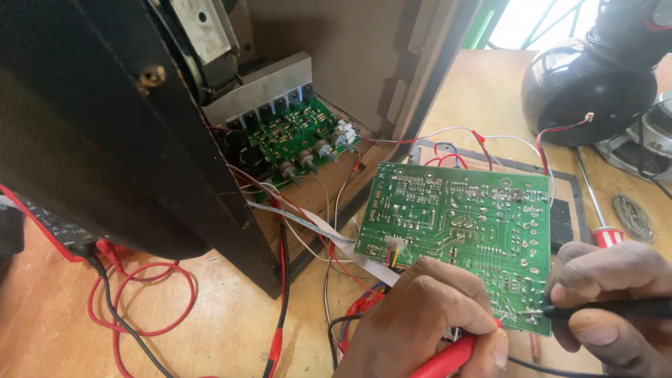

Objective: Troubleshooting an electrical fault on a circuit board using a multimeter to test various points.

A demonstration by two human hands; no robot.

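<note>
A green circuit board [462, 224] lies solder side up on the wooden table, with red and white wires running from it. My left hand [427, 322] grips a red test probe [448, 358] at the board's near edge. My right hand [616, 301] holds a black test probe [602, 309] whose metal tip touches solder points at the board's near right corner. A second green board [294, 136] with knobs and a metal heat sink sits inside an open dark wooden cabinet [105, 140] to the left.
A red multimeter [52, 227] peeks out behind the cabinet, its red and black leads [140, 308] looped on the table. A red-handled screwdriver [598, 210], a black rounded housing [595, 84] and a speaker part [654, 140] lie at the right.
</note>
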